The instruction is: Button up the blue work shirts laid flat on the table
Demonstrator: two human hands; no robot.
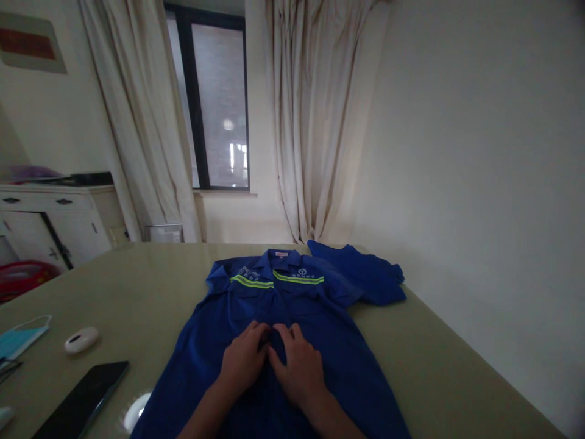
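Observation:
A blue work shirt (333, 341) with yellow-green stripes and white printing lies face up on the table, its collar toward the window. Both hands are at the middle of its front, close together along the button line. My left hand (245, 355) has its fingers curled, pinching something I cannot make out at the placket. Beside it, my right hand (299, 364) has thumb and forefinger bent toward the same spot; whether cloth is between them is hidden. Another blue garment (370, 274) lies behind the shirt's right shoulder area.
On the green table (150, 292) at the left are a black phone (82, 399), a white oval case (81, 340), a blue mask (21, 341) and a round white object (136, 414). A wall runs along the right edge. Curtains and a window stand behind.

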